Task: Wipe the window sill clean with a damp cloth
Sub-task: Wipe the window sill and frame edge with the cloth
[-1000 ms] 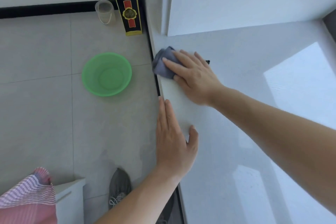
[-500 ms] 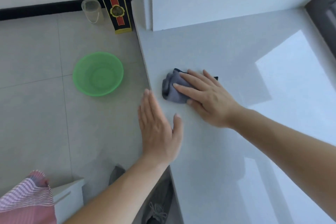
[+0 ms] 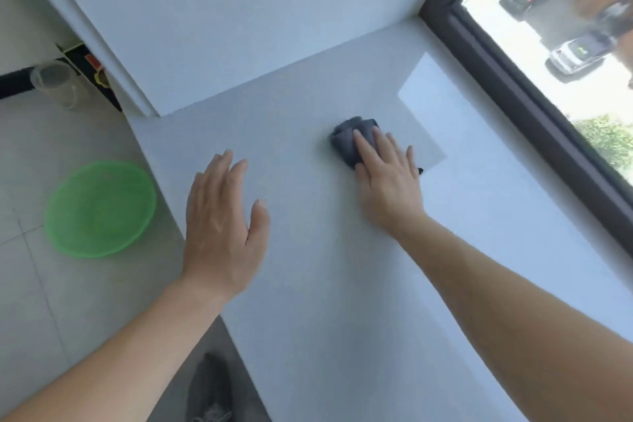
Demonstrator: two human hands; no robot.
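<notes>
- A view from above of a wide, pale grey window sill (image 3: 325,284) that fills the middle and the right of the scene.
- The right hand (image 3: 390,178) lies palm down on a dark grey cloth (image 3: 349,137), fingers straight and close together, pressing it flat against the sill.
- The cloth is bunched into a small wad. Its far end sticks out past the fingertips, and a small dark corner shows at the right of the hand.
- The cloth sits towards the far middle of the sill, at the near left corner of a bright patch of sunlight (image 3: 424,106), well apart from the sill's left edge.
- The left hand (image 3: 221,216) is stretched out palm down over the sill near its left edge, fingers straight, thumb spread. It holds nothing; whether it touches the surface cannot be told.
- The two hands are well apart, both forearms bare.
- A dark window frame (image 3: 513,79) runs along the right side, with blurred parked cars (image 3: 575,51) outside.
- A white wall (image 3: 239,10) closes off the far end of the sill.
- On the tiled floor (image 3: 34,284) to the left stands a green basin (image 3: 101,209).
- Farther off are a clear plastic cup (image 3: 54,82) and a black box (image 3: 96,75).
- A grey shoe (image 3: 209,394) shows at the near edge.
</notes>
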